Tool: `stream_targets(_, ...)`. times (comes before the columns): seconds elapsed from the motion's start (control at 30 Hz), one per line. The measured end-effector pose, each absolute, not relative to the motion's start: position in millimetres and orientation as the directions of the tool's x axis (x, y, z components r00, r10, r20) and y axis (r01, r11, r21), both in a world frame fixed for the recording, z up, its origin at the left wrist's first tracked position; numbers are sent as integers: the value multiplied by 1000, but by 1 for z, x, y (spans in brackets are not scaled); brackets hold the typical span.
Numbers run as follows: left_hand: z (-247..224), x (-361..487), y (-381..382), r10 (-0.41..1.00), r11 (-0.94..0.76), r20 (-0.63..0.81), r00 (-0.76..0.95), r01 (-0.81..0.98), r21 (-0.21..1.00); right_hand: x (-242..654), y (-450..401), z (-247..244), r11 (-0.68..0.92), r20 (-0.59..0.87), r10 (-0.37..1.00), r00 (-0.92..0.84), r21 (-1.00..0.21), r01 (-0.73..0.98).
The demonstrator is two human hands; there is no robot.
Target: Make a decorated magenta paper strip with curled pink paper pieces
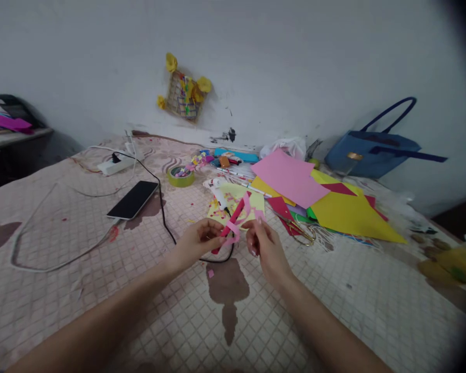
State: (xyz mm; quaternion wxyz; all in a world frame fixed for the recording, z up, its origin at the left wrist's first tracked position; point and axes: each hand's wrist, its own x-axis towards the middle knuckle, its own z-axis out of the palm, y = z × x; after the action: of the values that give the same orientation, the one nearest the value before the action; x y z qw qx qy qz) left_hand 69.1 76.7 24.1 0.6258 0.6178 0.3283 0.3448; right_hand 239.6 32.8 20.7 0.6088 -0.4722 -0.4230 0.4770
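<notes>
My left hand (202, 237) is closed around a slim dark-pink stick (236, 213), which tilts up to the right; I cannot tell if it is a rolled paper or a pen. A light-pink paper strip (232, 228) loops around that stick. My right hand (267, 247) has its thumb and forefinger pinched on the free end of the strip, its other fingers curled. Just beyond the hands, a white glue gun (219, 198) lies on a pale yellow sheet (252, 207) scattered with small paper bits. Gold-handled scissors (305, 234) rest right of my right hand.
Coloured paper sheets (291, 178) pile up at the right, near a blue bag (373, 153). On the left lie a phone (134, 199), a power strip (118, 163) and cables. A green tape roll (180, 177) sits behind. A black cord (162, 207) runs beneath my left hand.
</notes>
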Motion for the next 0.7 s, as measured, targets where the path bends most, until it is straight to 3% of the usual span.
stream_targets(0.2,31,47,87,896,90,-28,442,-119,989,252,39,14,94,32,965,259,-968,-233)
stream_targets(0.37,26,4,100,965,127,-112,237,-50,991,260,45,10,80,8,966,260,-960,-268)
stream_targets(0.5,16,-11,119,967,132,-153,204,115,985,263,47,10,71,-5,965,262,-958,-279)
stream_targets(0.7,10,-3,148,973,25,-100,207,335,942,267,49,7,81,9,965,261,-961,-264)
